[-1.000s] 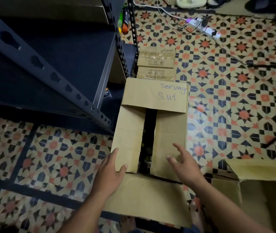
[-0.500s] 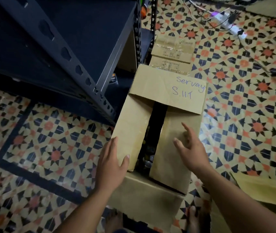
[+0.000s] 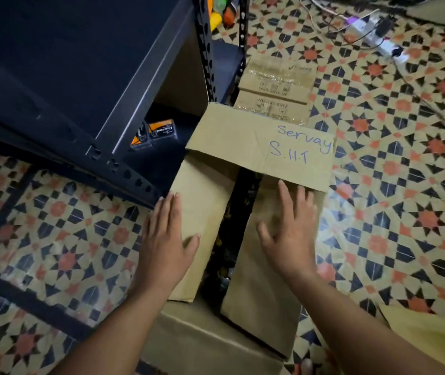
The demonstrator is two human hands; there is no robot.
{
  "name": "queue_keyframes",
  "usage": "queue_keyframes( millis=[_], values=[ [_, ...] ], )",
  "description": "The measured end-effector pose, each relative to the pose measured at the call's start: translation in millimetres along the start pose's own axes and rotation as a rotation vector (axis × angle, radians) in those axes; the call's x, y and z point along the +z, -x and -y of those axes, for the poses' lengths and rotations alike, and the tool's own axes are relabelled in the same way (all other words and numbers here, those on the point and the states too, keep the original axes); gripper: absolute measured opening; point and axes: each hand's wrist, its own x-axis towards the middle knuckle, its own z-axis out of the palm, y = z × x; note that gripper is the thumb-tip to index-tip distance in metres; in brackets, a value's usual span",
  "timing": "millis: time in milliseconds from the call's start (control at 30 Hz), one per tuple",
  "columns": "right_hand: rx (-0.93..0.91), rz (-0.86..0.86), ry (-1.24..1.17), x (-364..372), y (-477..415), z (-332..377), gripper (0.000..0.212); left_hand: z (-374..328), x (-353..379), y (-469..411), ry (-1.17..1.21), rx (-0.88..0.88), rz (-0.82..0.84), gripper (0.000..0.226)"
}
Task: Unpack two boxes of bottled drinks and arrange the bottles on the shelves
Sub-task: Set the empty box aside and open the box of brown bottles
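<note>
A brown cardboard box (image 3: 245, 136) with blue handwriting on its far flap stands on the patterned floor beside a dark metal shelf rack (image 3: 80, 85). Its two long flaps lie nearly closed, leaving a dark gap (image 3: 232, 234) where bottle tops faintly show. My left hand (image 3: 164, 239) rests flat on the left flap, fingers straight. My right hand (image 3: 291, 228) lies flat on the right flap, fingers spread. A second open box (image 3: 432, 334) shows only its flap at the lower right.
Two orange-and-black cartons (image 3: 156, 132) sit on the rack's bottom shelf. Colourful bottles (image 3: 221, 9) stand behind the rack. Two taped cardboard boxes (image 3: 275, 87) lie beyond the main box. A power strip with cables (image 3: 373, 33) lies on the floor at the top right.
Both hands have slid forward along the flaps toward the far end of the box, and the view has moved closer over the box.
</note>
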Motion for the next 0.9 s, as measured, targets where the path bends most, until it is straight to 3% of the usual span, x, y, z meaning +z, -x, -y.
queue_keyframes(
  millis=[233, 400, 633, 767, 833, 900],
  values=[
    [-0.037, -0.101, 0.028, -42, -80, 9, 0.089, 4, -6, 2, 0.057, 0.025, 0.022, 0.099],
    [0.081, -0.014, -0.126, -39, -107, 4, 0.101, -13, -13, -24, 0.093, 0.076, 0.022, 0.098],
    [0.140, 0.034, 0.136, -18, -129, -6, 0.068, -26, -10, -82, -0.031, 0.154, 0.065, 0.102],
    [0.118, -0.080, -0.089, -24, -130, -7, 0.104, -25, -9, -88, 0.001, 0.145, 0.045, 0.102],
    [0.145, -0.207, -0.134, -41, -146, -9, 0.106, -21, -9, -88, 0.002, 0.153, 0.050, 0.102],
    [0.185, -0.222, -0.094, -60, -169, -14, 0.103, -20, -9, -89, 0.022, 0.149, 0.061, 0.101]
  ],
)
